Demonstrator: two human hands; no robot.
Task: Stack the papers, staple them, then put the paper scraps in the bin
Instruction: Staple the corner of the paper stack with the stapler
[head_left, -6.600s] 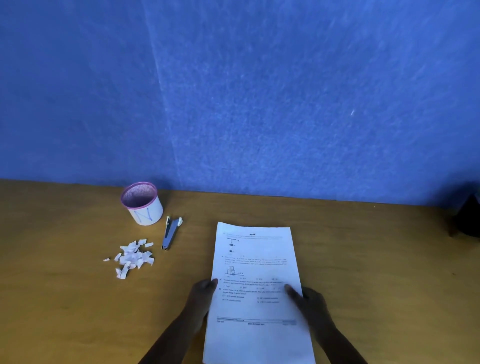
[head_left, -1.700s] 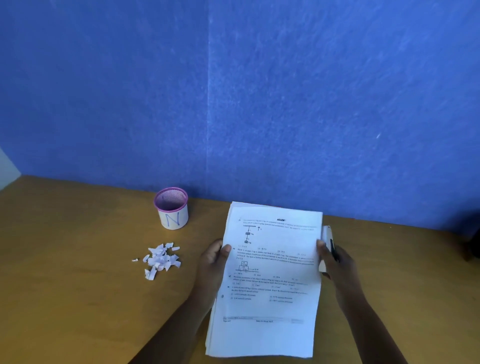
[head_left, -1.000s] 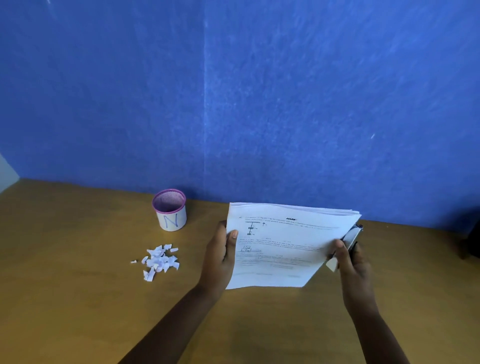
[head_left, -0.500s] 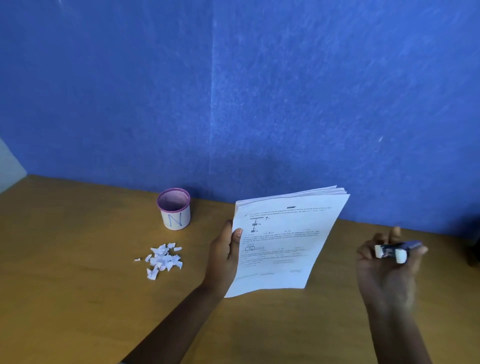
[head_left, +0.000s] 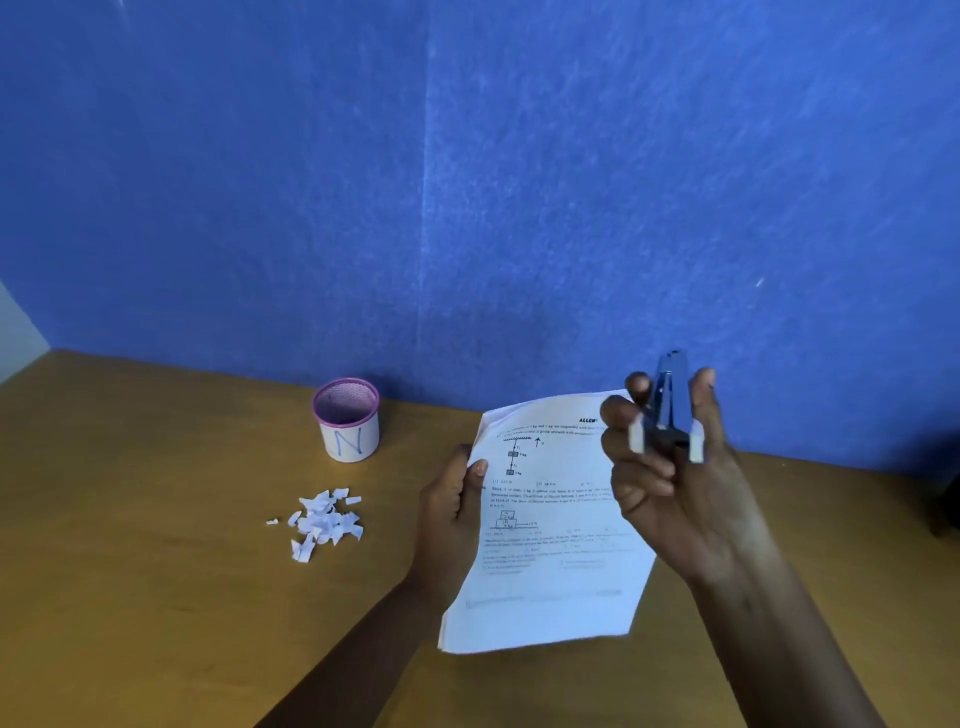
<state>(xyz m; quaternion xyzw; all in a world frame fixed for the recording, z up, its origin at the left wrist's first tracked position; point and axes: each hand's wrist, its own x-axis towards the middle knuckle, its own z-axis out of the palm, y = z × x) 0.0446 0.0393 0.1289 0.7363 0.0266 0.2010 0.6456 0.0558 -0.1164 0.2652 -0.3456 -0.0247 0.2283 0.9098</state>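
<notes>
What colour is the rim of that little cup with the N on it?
Pink-purple, on the cup, which has a white label around its lower part. The head view shows it.

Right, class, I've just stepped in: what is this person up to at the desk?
A person is getting papers ready to staple. The left hand holds a stack of printed papers up off the wooden desk by its left edge. The right hand grips a blue stapler raised near the stack's top right corner. A pile of paper scraps lies on the desk beside a small pink-rimmed bin marked N.
</notes>
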